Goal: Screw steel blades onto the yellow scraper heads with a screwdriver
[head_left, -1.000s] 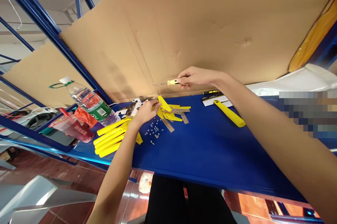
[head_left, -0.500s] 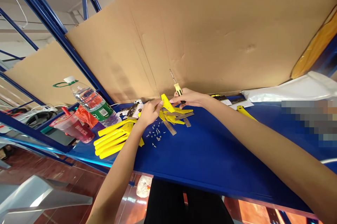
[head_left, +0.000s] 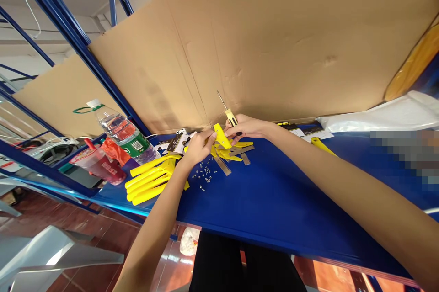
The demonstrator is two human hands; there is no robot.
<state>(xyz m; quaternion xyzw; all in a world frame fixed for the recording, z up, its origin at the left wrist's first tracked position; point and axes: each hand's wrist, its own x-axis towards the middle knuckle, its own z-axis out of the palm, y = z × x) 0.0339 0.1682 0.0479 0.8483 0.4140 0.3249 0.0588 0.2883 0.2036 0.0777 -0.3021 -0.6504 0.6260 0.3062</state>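
From my remote station I observe the left hand [head_left: 200, 146] pinching a flat, tapered yellow plate [head_left: 222, 135] between thumb and fingers; the plate is tilted and shows small holes in its smooth face. The right hand [head_left: 244, 127] is closed around the pale and black handle of a screwdriver [head_left: 232, 117], its slim metal shaft angled up and to the left. I see its fingertips at the plate's right edge; whether they press on it I cannot tell.

Directly below the plate I locate a loose pile of yellow pieces [head_left: 235, 158] and flat, rectangular metal strips [head_left: 222, 166]. Nearer the wearer, small shiny screws and nuts [head_left: 206, 174] lie scattered on the smooth blue surface [head_left: 267, 200].

Left of the fasteners I register a row of rounded, glossy yellow handles [head_left: 146, 191], lying side by side. Beyond them stand a clear, ribbed bottle [head_left: 135, 146] with a green label and a translucent cup [head_left: 103, 166] of red drink. A creased brown cardboard panel [head_left: 274, 45] rises behind; a wrinkled white plastic bag [head_left: 384, 113] lies at the right rear.
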